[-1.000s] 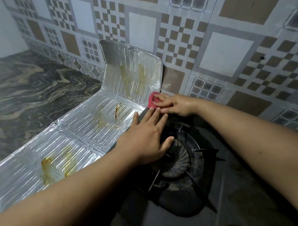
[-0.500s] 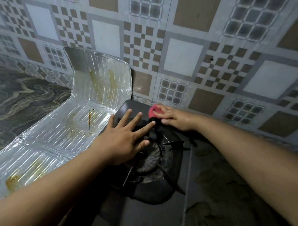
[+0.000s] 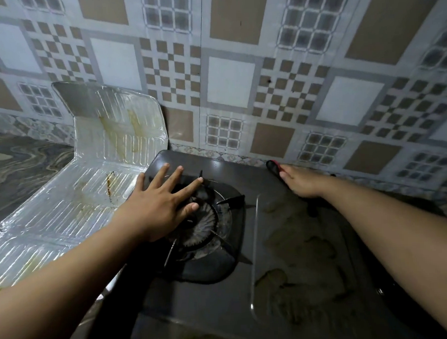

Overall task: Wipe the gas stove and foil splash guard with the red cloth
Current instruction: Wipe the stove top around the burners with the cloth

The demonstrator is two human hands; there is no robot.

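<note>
Right hand (image 3: 301, 182) presses the soft, limp red cloth (image 3: 273, 166) flat at the back edge of the dark glass-topped gas stove (image 3: 223, 297), left hand (image 3: 157, 205) splayed open on its burner, holding nothing; best bunched under the palm.

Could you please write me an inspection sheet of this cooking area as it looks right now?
Surface: dark marbled counter, bare where it shows.
Job's things: gas stove with smeary patches right of the burner; foil splash guard folded open on the left, brown drip stains on its panels; red cloth at the stove's back edge, mostly hidden.
Clutter: nothing seen.
Hands: left hand flat, fingers spread, over the burner's left side; right hand pressed on the cloth.
Cables: nothing seen.
Surroundings: patterned tile wall right behind the stove; dim light.
</note>
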